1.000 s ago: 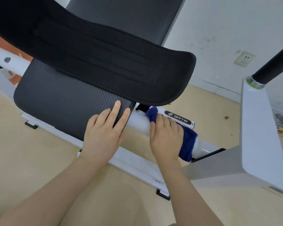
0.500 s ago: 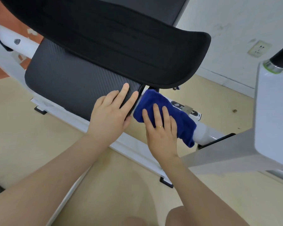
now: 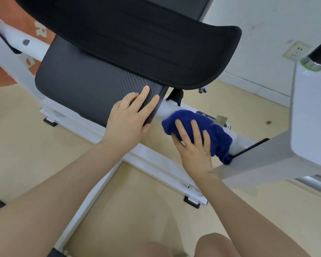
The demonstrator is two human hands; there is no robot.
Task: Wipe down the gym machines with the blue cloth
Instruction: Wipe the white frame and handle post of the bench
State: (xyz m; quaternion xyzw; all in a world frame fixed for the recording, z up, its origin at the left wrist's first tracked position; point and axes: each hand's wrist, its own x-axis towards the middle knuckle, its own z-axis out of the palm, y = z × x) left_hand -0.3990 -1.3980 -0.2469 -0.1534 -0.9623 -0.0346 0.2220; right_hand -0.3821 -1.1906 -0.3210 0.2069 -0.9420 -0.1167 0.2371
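Nearest, right hand (image 3: 194, 147) presses bunched blue cloth (image 3: 202, 132) onto white frame tube (image 3: 167, 110), fingers spread flat over it. Left hand (image 3: 128, 119), fingers straight, braces on dark seat pad (image 3: 85, 89). Beyond, upper black pad (image 3: 137, 38) unwiped. Step: wiping tube; next, probably slide cloth rightward along tube.

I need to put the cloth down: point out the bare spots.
Free: the tan floor left of the white frame, and the floor between the forearms. Crowded: the white tube, where the right hand presses the blue cloth beside the left hand.
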